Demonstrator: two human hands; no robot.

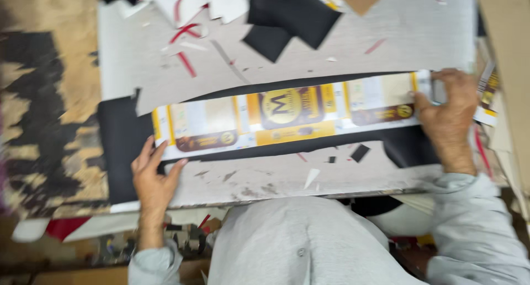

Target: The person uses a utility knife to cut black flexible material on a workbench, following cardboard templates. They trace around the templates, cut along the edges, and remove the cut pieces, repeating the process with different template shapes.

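Pressing a long printed yellow-and-brown strip (287,116) flat on black sheet (118,147), left hand (153,180) open-palmed at one end, right hand (450,111) pinching the other, grey worktable (331,42) littered with scraps.

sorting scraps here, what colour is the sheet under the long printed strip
Black, seen in the head view: the sheet lies beneath the strip.

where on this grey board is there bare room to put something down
Freest: the grey board between the printed strip and the black pieces. A narrower patch runs along the near edge between the left hand and right hand, with small scraps. The far left is crowded with red-and-white offcuts.
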